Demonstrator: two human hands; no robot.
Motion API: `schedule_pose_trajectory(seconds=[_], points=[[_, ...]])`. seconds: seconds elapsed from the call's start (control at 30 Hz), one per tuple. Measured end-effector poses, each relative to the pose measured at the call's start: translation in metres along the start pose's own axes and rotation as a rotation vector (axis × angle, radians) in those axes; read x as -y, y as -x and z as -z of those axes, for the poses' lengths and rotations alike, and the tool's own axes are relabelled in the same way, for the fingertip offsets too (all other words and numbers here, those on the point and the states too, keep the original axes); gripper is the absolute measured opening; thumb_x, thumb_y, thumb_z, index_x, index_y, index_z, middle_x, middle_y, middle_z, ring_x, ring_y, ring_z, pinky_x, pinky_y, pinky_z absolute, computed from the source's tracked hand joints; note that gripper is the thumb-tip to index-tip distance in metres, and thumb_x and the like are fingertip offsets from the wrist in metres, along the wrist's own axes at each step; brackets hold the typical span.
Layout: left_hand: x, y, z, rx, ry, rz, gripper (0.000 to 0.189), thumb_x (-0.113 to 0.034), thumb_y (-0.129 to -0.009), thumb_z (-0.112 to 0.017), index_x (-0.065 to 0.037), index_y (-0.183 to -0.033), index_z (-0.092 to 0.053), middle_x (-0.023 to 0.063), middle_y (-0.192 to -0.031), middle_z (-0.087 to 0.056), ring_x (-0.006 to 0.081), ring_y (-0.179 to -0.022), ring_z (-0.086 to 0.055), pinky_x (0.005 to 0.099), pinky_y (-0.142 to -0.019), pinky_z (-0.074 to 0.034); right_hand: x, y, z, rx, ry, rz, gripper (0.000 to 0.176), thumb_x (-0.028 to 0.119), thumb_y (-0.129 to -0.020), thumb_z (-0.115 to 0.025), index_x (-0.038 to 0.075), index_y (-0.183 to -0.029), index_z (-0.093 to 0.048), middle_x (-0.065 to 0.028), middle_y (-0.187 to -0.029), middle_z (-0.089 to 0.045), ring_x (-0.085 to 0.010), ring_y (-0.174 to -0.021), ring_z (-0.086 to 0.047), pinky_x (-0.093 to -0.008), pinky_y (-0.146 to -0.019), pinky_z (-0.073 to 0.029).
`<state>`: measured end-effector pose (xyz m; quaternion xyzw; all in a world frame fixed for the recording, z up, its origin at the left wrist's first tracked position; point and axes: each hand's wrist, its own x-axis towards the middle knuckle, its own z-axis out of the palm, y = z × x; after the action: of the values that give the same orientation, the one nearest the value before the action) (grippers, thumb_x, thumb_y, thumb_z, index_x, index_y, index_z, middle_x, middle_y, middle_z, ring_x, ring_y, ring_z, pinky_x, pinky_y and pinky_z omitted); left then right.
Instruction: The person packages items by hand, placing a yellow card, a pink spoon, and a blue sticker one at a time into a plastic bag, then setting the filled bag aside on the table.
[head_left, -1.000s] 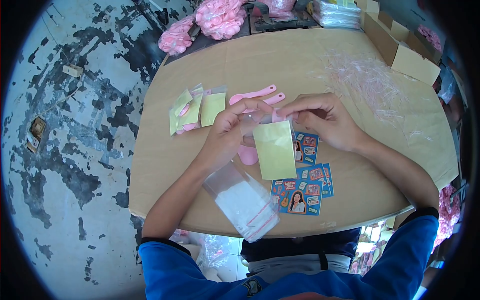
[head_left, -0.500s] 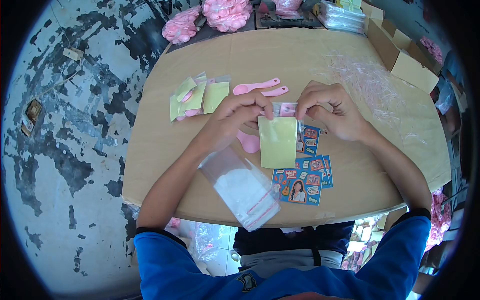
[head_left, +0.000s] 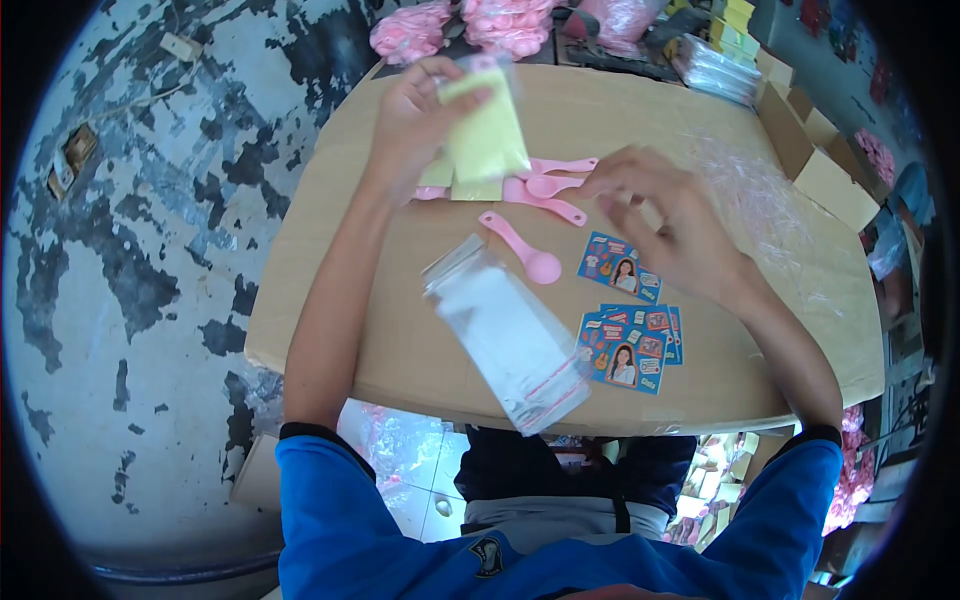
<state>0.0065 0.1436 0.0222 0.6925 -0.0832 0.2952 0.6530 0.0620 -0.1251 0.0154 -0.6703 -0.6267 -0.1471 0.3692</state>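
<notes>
My left hand (head_left: pixel 420 115) grips a clear plastic packet holding a pale yellow card (head_left: pixel 487 130), raised over the far left part of the table. Something pink shows at the packet's top. Beneath it, partly hidden, are other yellow-card packets (head_left: pixel 477 188). My right hand (head_left: pixel 670 220) hovers blurred over the middle, its fingers curved and apart, close to several pink measuring spoons (head_left: pixel 555 187). Another pink spoon (head_left: pixel 525 250) lies nearer me. Blue printed cards (head_left: pixel 625 350) are by my right forearm, one card (head_left: pixel 610 262) farther up. A stack of clear plastic bags (head_left: pixel 510 340) lies left of them.
Thin clear plastic strips (head_left: pixel 755 190) are scattered on the right of the brown-covered table (head_left: pixel 400 370). An open cardboard box (head_left: pixel 820 160) stands at the right edge. Behind are wrapped plastic packs (head_left: pixel 715 70) and bagged pink items (head_left: pixel 507 28). A peeling wall (head_left: pixel 170 300) borders the left.
My left hand has carried the yellow-card packet up and left, away from the middle. My right hand has let go of it and moved slightly down. The view has shifted a little.
</notes>
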Motion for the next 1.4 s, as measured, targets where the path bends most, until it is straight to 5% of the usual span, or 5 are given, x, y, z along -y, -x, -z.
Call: schedule_pose_trajectory(seconds=[0.13, 0.37, 0.67, 1.0, 1.4], points=[[0.014, -0.014, 0.042, -0.198, -0.185, -0.071, 0.032, -0.008, -0.085, -0.069, -0.001, -0.111, -0.051, 0.0126, -0.102, -0.065, 0.0156, -0.090, -0.065, 0.0273, -0.072, -0.055, 0.030, -0.007, -0.023, 0.756, 0.227, -0.234, 0.022, 0.024, -0.086, -0.065, 0.002, -0.084, -0.065, -0.0117, -0.078, -0.068, -0.0307, -0.074, -0.066, -0.0413, -0.075, -0.050], [0.060, -0.007, 0.083, 0.149, -0.795, 0.370, 0.035, -0.034, -0.092, -0.059, -0.004, -0.111, -0.063, 0.0133, -0.111, -0.065, 0.0224, -0.104, -0.061, 0.0345, -0.090, -0.047, 0.029, -0.005, -0.034, 0.744, -0.026, -0.379, 0.028, 0.030, -0.087, -0.063, 0.002, -0.081, -0.064, -0.0105, -0.073, -0.067, -0.0259, -0.067, -0.065, -0.0376, -0.066, -0.050], [0.019, -0.003, 0.030, 0.020, -0.870, -0.192, 0.030, -0.027, -0.093, -0.058, -0.003, -0.109, -0.064, 0.0094, -0.094, -0.068, 0.0176, -0.088, -0.063, 0.0320, -0.075, -0.050, 0.018, 0.008, -0.031, 0.595, -0.146, -0.409, 0.018, 0.014, -0.091, -0.052, 0.000, -0.092, -0.063, -0.0164, -0.075, -0.065, -0.0312, -0.072, -0.065, -0.0405, -0.069, -0.049], [-0.022, 0.050, -0.052, 1.519, -0.355, 0.556, 0.038, -0.019, -0.090, -0.064, -0.001, -0.124, -0.059, 0.0083, -0.100, -0.068, 0.0137, -0.087, -0.065, 0.0266, -0.074, -0.051, 0.000, 0.024, -0.041, 0.525, -0.133, -0.320, 0.017, 0.010, -0.085, -0.056, -0.002, -0.091, -0.065, -0.0201, -0.078, -0.065, -0.0344, -0.077, -0.065, -0.0422, -0.070, -0.049], [-0.004, 0.053, -0.062, 1.056, 0.059, 0.633, 0.044, -0.026, -0.094, -0.058, 0.003, -0.127, -0.052, 0.0127, -0.106, -0.065, 0.0173, -0.086, -0.066, 0.0258, -0.072, -0.051, 0.006, -0.015, 0.038, 0.020, -0.054, -0.399, 0.017, 0.009, -0.094, -0.049, -0.001, -0.107, -0.053, -0.0156, -0.065, -0.061, -0.0256, -0.059, -0.064, -0.0370, -0.054, -0.046]])
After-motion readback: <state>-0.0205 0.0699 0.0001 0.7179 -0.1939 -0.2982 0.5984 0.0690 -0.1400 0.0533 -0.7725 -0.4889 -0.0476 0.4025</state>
